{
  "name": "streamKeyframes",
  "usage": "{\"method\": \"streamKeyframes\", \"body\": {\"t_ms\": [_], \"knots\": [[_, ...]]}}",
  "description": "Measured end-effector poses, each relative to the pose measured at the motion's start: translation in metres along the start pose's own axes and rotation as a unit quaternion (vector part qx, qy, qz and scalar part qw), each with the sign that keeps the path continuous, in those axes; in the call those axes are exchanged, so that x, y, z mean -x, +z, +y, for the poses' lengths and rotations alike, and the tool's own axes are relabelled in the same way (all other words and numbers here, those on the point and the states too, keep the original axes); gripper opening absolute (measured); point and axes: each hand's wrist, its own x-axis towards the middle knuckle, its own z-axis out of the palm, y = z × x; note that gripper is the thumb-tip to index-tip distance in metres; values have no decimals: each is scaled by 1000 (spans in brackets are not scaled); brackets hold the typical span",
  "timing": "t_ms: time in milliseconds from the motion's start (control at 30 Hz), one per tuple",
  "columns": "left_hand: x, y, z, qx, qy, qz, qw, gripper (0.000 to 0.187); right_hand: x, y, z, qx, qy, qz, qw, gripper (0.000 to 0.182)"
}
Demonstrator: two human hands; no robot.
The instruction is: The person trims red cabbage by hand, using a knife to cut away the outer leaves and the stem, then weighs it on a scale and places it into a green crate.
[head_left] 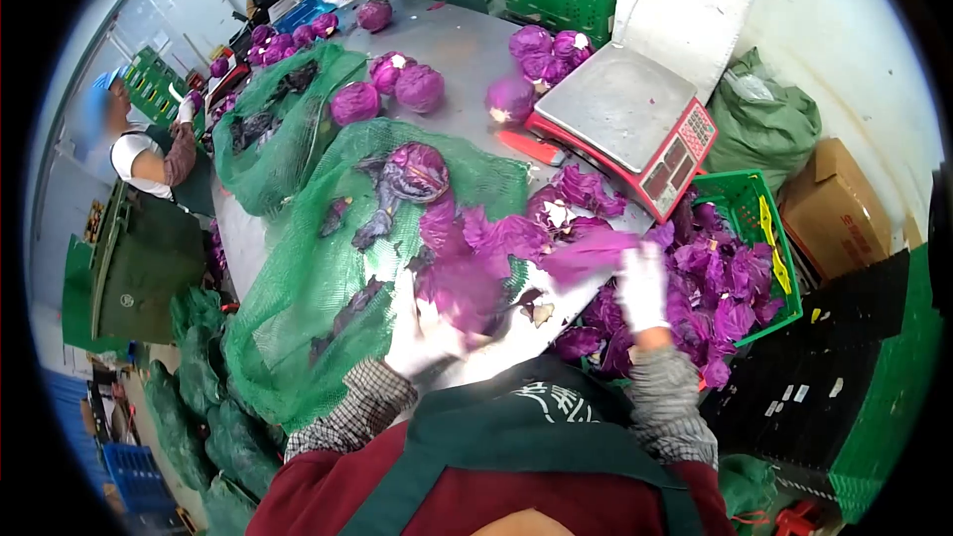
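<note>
My left hand [419,330], in a white glove, is closed around a purple cabbage [463,290] near the table's front edge; motion smears the cabbage. To the right, my gloved right hand [643,286] grips a purple cabbage leaf [588,258], also blurred, which stretches left from the fingers. Below and beyond that hand, a green crate [789,313] is heaped with loose purple leaves [710,303]. Another cabbage with dark outer leaves [415,173] lies on the green mesh net [298,308]. Torn leaves [501,241] are scattered between the net and the crate.
A red digital scale [620,109] stands at the table's right edge, with a red-bladed knife [531,147] beside it. Whole cabbages [419,88] sit farther back on the metal table [447,35]. Co-workers [149,154] stand across and at the far end. Filled green net sacks [179,412] lie lower left.
</note>
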Motion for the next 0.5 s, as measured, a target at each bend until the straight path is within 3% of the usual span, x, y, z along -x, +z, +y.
{"method": "streamKeyframes", "body": {"t_ms": [33,67,100,133,167,200,233,267,300,333,367,400,433,467,500], "knots": [[-5,6,3,83,1,20,996,83,-5,-36,-5,-63,94,44,993,36],[-9,12,6,166,4,40,985,78,-4,-69,-13,49,74,79,993,47],[-19,3,31,-38,92,52,994,77,-6,-90,13,168,-59,140,974,59],[-31,-6,58,-240,178,61,953,77,5,-111,-38,219,105,82,967,62],[-40,0,54,-231,246,29,941,77,10,-110,-40,168,69,89,979,61],[-41,3,54,-201,162,2,966,82,14,-106,-42,115,32,94,988,61],[-41,6,55,-174,75,-18,982,87,23,-97,-63,55,9,27,998,54],[-38,2,57,-362,54,-19,930,93,30,-70,-41,162,-160,37,973,48],[-39,9,66,-378,24,-36,925,103,39,-56,-67,28,-111,-101,988,45],[-42,14,93,-383,-16,-57,922,107,51,-28,-71,-116,-61,-117,984,44],[-43,21,90,-421,40,-15,906,109,62,-5,-72,-228,-22,-115,967,44],[-43,28,84,-456,96,27,884,111,62,8,-53,5,-207,-125,970,48],[-44,36,80,-473,123,63,870,112,63,4,-74,-28,-149,-157,976,54],[-45,41,74,-404,79,28,911,114,65,2,-100,-62,-89,-189,976,61],[-45,46,71,-380,102,28,919,111,63,6,-111,-48,-111,-167,979,66]]}}
